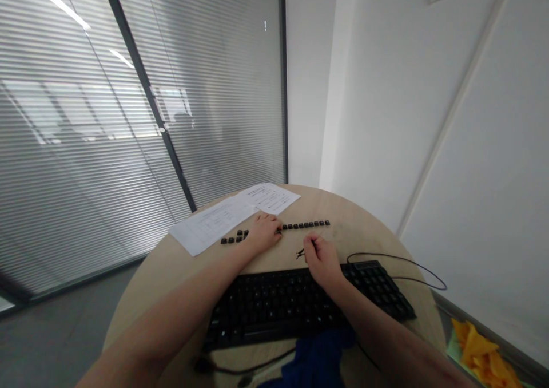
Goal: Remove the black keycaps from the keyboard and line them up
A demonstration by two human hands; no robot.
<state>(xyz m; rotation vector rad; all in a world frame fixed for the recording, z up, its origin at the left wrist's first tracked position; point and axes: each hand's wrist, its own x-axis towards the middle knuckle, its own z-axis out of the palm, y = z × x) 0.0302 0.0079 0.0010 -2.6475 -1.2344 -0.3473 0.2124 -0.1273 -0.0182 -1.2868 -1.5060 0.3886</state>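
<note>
A black keyboard lies across the near part of a round wooden table. Beyond it a row of loose black keycaps runs left to right. My left hand rests on that row with its fingers curled down over the caps; what they pinch is hidden. My right hand hovers just past the keyboard's far edge, fingers closed on a small black tool that pokes out to the left.
Two printed paper sheets lie at the table's far left edge. The keyboard cable loops off to the right. Blue cloth hangs at the near edge. Yellow material lies on the floor at right. Glass wall with blinds behind.
</note>
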